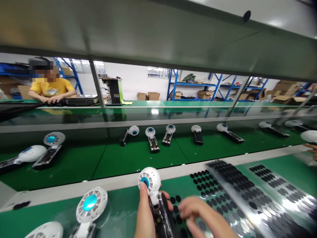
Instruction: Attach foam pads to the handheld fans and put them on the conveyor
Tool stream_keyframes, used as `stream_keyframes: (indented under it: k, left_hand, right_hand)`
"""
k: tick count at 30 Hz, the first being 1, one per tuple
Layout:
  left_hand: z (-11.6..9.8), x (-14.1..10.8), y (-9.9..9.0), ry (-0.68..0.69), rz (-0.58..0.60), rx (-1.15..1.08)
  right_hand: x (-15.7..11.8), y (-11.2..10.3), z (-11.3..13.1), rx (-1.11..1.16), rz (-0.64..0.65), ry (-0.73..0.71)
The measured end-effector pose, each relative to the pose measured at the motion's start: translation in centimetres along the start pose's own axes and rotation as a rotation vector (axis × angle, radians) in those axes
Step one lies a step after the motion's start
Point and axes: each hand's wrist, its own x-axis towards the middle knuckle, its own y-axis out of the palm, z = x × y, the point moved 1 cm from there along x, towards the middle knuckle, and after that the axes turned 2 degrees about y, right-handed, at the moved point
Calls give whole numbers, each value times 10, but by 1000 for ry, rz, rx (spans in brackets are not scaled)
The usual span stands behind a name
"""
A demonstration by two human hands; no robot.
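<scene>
The left hand (145,213) grips a white, round-headed plastic fan (154,178), thumb on its blue hub; right of that grip, the blurred right hand (205,213) hovers near flat, round black discs (178,198), its hold unclear.

Open green worktop (121,206) between near fan (90,203) and left hand (145,215), white rail (116,182) beyond, panel (158,36) overhead

White wall (138,84) at rear, with windows (158,72) along its upper part; blue metal shelving (195,85) stands against it, carrying cardboard boxes and loose items. Grey overhead panel (158,36) spans the top of the view, slanting down to the right. Bright light reflections visible on the green far counter (148,103) and the glossy strip (138,114) before it.
</scene>
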Motion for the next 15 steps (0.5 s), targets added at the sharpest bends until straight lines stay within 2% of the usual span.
stream_keyframes:
  k: [4, 6, 11, 15]
  left_hand:
    - [4, 1, 2, -91, -47, 93]
    - [7, 1, 4, -59, -98, 153]
    - [11, -1, 10, 59, -181, 321]
    - [11, -2, 13, 82, -195, 382]
  right_hand:
    - [31, -10, -16, -214, 55, 52]
    - [41, -7, -21, -269, 101, 62]
    - [51, 2, -17, -262, 81, 117]
    - [48, -4, -16, -186, 81, 153]
